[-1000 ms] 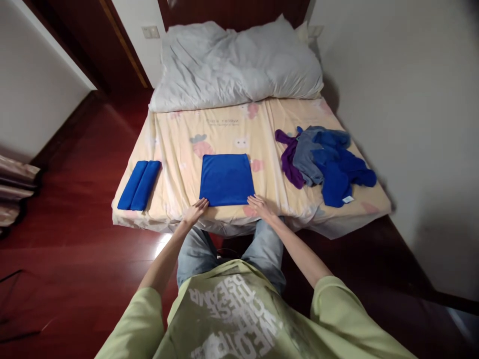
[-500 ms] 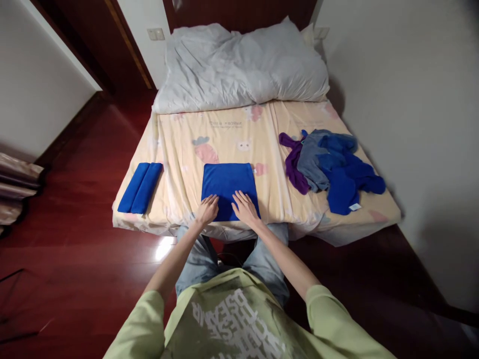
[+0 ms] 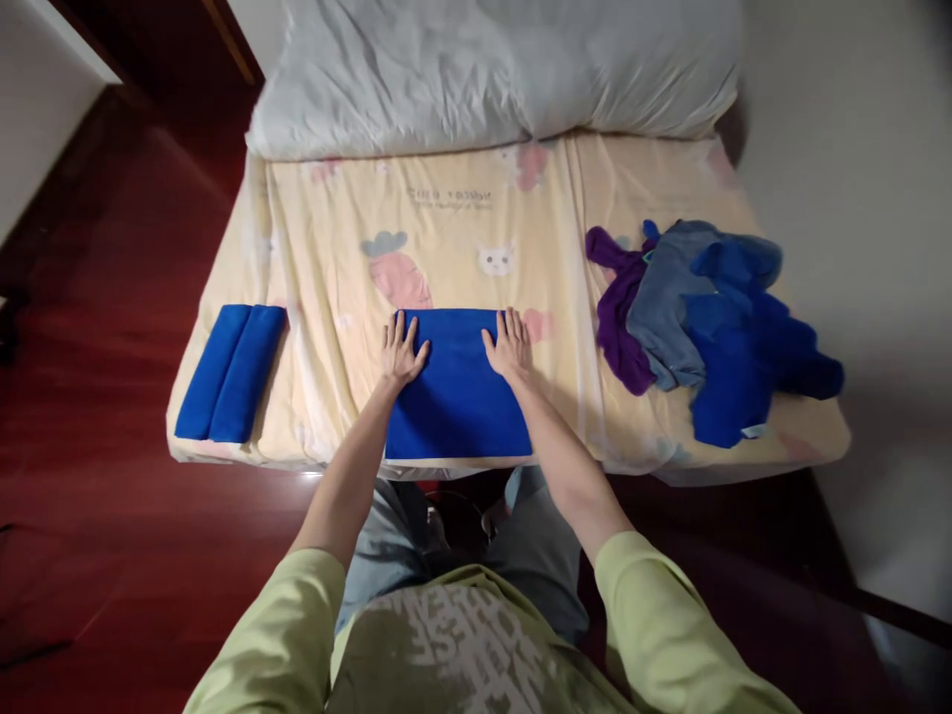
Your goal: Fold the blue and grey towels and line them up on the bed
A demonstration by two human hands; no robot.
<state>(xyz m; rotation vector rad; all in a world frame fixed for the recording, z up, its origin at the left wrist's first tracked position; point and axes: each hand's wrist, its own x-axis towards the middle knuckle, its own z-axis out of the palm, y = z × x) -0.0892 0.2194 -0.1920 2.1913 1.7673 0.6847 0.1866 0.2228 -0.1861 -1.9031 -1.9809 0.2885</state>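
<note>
White block capitals run across my light green shirt (image 3: 476, 654), warped by folds; "HESE" is about all I can make out. Past my jeans (image 3: 542, 565), the blue cloth (image 3: 461, 407) lies flat on the bed at its front edge, straight ahead of me. It looks so nearly square that I cannot name a long axis; its near edge runs left to right, along the bed's front, and its sides lead away from me, drawing slightly together.

To the left, the folded blue bundle (image 3: 230, 372) shows two rolls side by side, its long axis leading away and tilting rightward. To the right sits a loose heap: a blue garment (image 3: 733, 367) with a white label (image 3: 754, 432) too small to read, then grey-blue (image 3: 665, 317) and purple garments (image 3: 621, 327).

My left hand (image 3: 404, 349) and right hand (image 3: 510, 345) press flat at the cloth's far corners, fingers spread wide, gripping nothing, tips pointing away. Beyond, the printed sheet (image 3: 297, 268) bears a cat face and faint lettering, upside down and illegible to me; the pale quilt (image 3: 491, 79) lies farthest.
</note>
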